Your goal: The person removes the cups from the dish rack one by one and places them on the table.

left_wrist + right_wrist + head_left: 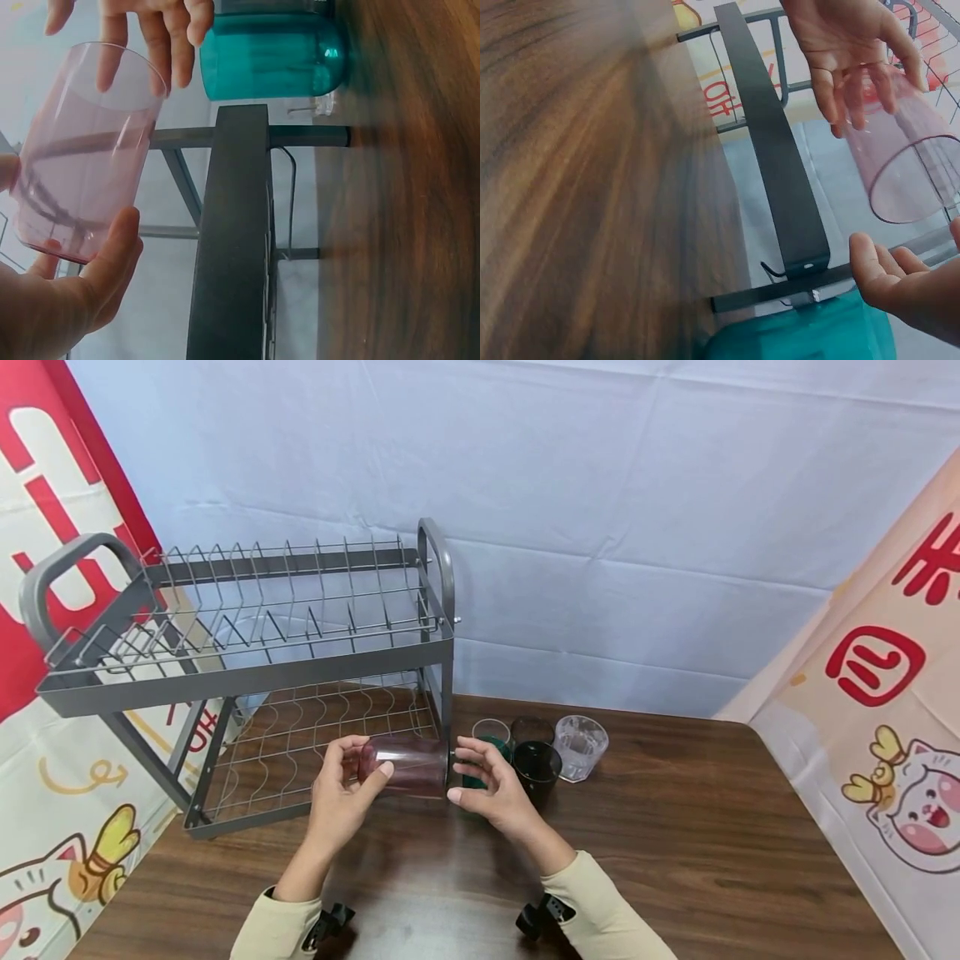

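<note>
A pink see-through drinking glass (408, 767) lies sideways in the air in front of the rack's lower tier. My left hand (336, 802) grips it round the base end, thumb on the near side. At the open rim is my right hand (504, 797), its fingers spread and loosely bent; the right wrist view shows a gap between its fingertips (862, 251) and the rim. A teal glass (270, 56) stands behind the right hand, partly hidden by it in the head view. Beside it are a dark glass (537, 768), a brownish glass (531, 729) and a clear glass (581, 747).
A grey two-tier dish rack (247, 681) stands on the left of the wooden table (675, 827), with wire slots above and a wavy wire shelf (300, 743) below. A pale cloth (637, 568) hangs behind. Printed banners flank both sides.
</note>
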